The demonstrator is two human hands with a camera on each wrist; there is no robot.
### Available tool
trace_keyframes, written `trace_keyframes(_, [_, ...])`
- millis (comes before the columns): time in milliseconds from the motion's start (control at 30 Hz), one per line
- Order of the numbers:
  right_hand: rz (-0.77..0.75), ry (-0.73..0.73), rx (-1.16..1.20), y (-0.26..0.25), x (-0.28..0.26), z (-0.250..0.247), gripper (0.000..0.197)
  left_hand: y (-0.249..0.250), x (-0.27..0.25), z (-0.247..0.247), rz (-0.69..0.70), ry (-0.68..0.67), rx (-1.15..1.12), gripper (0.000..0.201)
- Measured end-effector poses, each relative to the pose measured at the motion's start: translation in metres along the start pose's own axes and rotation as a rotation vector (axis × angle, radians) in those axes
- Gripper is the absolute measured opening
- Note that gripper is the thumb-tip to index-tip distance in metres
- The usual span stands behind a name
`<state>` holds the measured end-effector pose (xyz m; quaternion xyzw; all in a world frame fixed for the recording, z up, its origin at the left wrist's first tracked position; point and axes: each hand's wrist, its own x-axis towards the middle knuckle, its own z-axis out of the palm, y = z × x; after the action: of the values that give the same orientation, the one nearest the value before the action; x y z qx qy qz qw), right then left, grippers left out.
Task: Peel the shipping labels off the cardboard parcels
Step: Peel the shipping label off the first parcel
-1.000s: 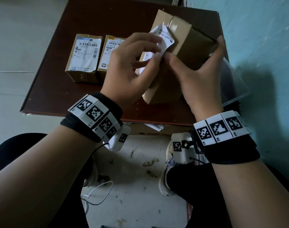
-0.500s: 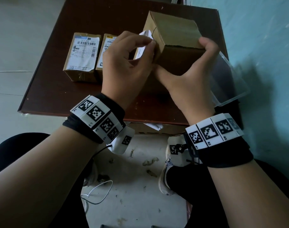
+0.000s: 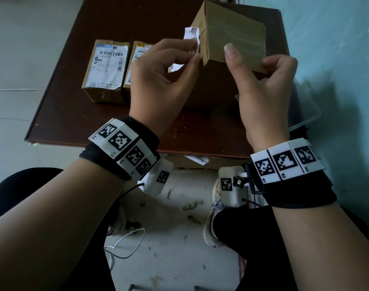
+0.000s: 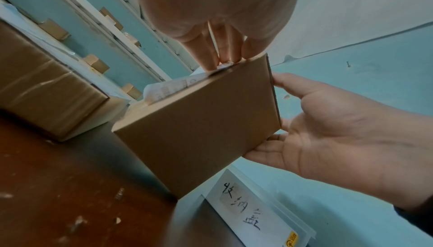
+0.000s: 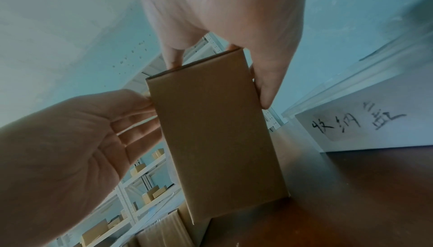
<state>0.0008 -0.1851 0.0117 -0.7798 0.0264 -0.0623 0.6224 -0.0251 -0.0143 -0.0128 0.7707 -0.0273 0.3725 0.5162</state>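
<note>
Since a second ago the tall brown cardboard parcel [image 3: 231, 36] has been turned, so its plain taped face now looks up and the white shipping label [image 3: 191, 35] hangs off its nine-o'clock side. Her left hand [image 3: 158, 80] pinches the label's loose edge between thumb and forefinger at the box corner. Her right hand [image 3: 261, 89] grips the parcel at three o'clock, thumb flat on the near face, fingers curled round the far edge. Two smaller labelled cardboard parcels [image 3: 106, 68] lie side by side at nine o'clock on the dark brown bench [image 3: 59, 114]. A clear plastic bin [image 4: 253, 208] with a handwritten tag sits at four o'clock.
</note>
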Motion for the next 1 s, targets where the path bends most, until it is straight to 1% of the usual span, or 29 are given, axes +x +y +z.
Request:
trace_keyframes(100, [0.016,-0.016,-0.033,-0.001,0.002,-0.004,0.091,0.000,-0.001,0.000,-0.013,-0.004,-0.021,0.011])
trace_keyframes(167, [0.035,-0.028,-0.032,-0.003,0.002,-0.005,0.100,-0.001,-0.002,-0.001,-0.035,-0.014,-0.047,0.013])
trace_keyframes(333, [0.026,-0.047,0.074,-0.002,-0.002,0.001,0.093,0.002,-0.001,-0.003,-0.055,-0.015,-0.079,0.011])
trace_keyframes(400, [0.036,-0.074,0.066,-0.002,-0.002,0.003,0.098,0.004,0.000,-0.004,-0.053,-0.016,-0.088,0.010])
trace_keyframes(533, [0.083,-0.080,0.032,-0.002,0.000,0.003,0.117,0.009,0.000,-0.005,-0.029,-0.029,-0.111,0.009])
trace_keyframes(633, [0.094,-0.101,-0.024,-0.003,0.001,0.002,0.122,0.009,0.001,-0.006,-0.066,-0.026,-0.149,0.011])
trace_keyframes(667, [0.093,-0.111,-0.039,-0.003,0.001,0.001,0.127,0.009,0.001,-0.006,-0.078,-0.021,-0.159,0.011])
trace_keyframes(733, [0.096,-0.131,-0.066,-0.003,0.000,0.000,0.150,0.008,0.001,-0.006,-0.087,-0.020,-0.161,0.013])
trace_keyframes(767, [0.106,-0.150,-0.083,-0.003,0.000,-0.001,0.157,0.008,0.001,-0.006,-0.087,-0.024,-0.160,0.014])
trace_keyframes(800, [0.122,-0.170,-0.101,-0.003,0.000,-0.001,0.158,0.008,0.001,-0.006,-0.092,-0.028,-0.160,0.015])
trace_keyframes(900, [0.161,-0.208,-0.131,0.000,-0.003,0.000,0.149,0.008,0.001,-0.004,-0.124,-0.027,-0.148,0.018])
trace_keyframes(1000, [0.151,-0.219,-0.154,0.001,-0.006,0.001,0.121,0.007,0.002,-0.002,-0.131,-0.037,-0.085,0.023])
